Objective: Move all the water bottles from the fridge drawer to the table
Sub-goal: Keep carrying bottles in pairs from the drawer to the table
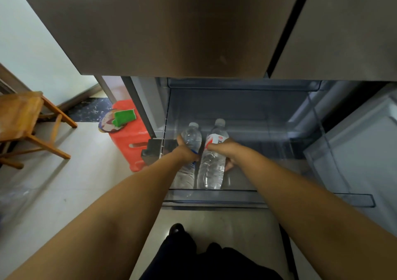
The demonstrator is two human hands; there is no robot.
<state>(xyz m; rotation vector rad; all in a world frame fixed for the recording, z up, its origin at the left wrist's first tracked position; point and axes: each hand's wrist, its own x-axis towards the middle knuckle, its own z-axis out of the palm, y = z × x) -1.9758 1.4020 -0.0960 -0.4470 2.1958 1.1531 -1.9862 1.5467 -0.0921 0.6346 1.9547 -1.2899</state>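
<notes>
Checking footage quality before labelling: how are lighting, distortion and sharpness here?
Head view: wide-angle bending at the edges, dim inside the fridge drawer, soft focus overall; left hand and right hand grip clear bottles whose labels stay unreadable.

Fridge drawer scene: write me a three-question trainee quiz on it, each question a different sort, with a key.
1. True or false: the left hand and the right hand each grip a bottle inside the fridge drawer.
2. Multiple choice: which bottle carries a red and white label? A. the left bottle B. the right bottle C. neither
3. Fill in: the green sponge rests on top of the red ____ beside the fridge.

Key: 1 true; 2 B; 3 stool.
</notes>
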